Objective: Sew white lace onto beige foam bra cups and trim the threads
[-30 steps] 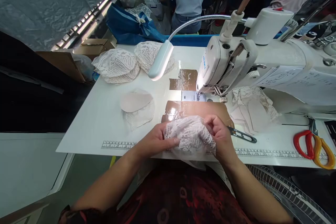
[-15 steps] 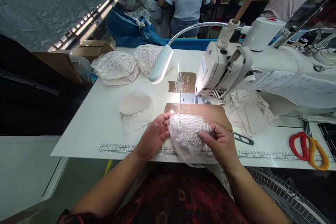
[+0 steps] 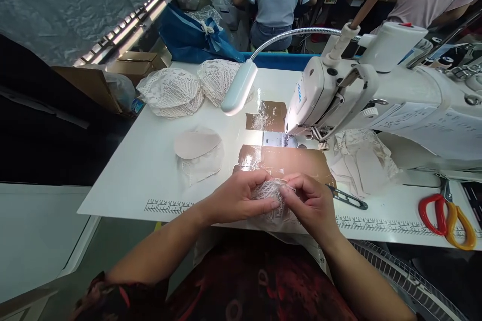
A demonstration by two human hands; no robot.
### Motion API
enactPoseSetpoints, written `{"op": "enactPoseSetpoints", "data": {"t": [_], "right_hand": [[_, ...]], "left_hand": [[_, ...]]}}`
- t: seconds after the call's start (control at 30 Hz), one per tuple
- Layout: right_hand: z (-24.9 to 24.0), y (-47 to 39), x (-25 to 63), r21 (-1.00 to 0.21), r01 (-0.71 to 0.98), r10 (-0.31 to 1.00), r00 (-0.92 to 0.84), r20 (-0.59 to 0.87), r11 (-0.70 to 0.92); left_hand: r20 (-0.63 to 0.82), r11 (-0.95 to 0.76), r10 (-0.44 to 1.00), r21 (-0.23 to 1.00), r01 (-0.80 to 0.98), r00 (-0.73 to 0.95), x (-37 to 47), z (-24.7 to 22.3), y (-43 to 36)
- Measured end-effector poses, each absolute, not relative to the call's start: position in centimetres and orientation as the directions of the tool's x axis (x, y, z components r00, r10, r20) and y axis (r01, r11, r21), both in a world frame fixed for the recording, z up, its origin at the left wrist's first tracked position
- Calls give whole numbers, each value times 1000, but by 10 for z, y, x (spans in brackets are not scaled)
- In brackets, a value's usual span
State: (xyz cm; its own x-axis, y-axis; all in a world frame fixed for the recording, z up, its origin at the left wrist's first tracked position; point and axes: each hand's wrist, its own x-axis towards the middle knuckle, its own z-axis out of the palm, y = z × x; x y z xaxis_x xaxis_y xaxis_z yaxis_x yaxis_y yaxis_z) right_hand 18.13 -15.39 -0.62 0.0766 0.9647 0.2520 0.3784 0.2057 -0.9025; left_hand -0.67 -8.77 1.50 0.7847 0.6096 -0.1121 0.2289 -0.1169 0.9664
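Two hands work close together, the left hand (image 3: 250, 198) and the right hand (image 3: 312, 203) each pinching the white lace piece (image 3: 268, 190) between thumb and fingers, over the middle of the near edge of the table (image 3: 146, 168). A sewing machine (image 3: 316, 98) stands beyond them; scissors (image 3: 460, 228) lie by the near edge rightward, lace stacks (image 3: 172, 91) near the far left corner.

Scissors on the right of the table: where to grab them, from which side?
Probably by the red handle and orange handle together, coming from the near edge of the table: the scissors lie with both handles toward that edge, the blade end pointing away.
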Motion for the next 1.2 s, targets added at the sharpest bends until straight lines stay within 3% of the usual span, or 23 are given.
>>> {"op": "enactPoseSetpoints", "data": {"t": [0.5, 0.73, 0.93, 1.2], "right_hand": [[-7, -152, 183, -947, 311, 985, 122, 123, 80], [-7, -151, 187, -992, 123, 999, 48, 22, 16], [-11, -148, 192, -963, -213, 984, -97, -147, -164], [-4, -149, 193, -963, -234, 985, -140, -103, -135]], "left_hand": [[-140, -13, 624, 982, 189, 769, 1, 16, -83], [-109, -39, 628, 985, 170, 771, 2, 17, -84], [-134, 11, 607, 987, 160, 783, 0, 12, -89], [-222, 156, 552, 974, 162, 803, -2, 16, -91]]}}
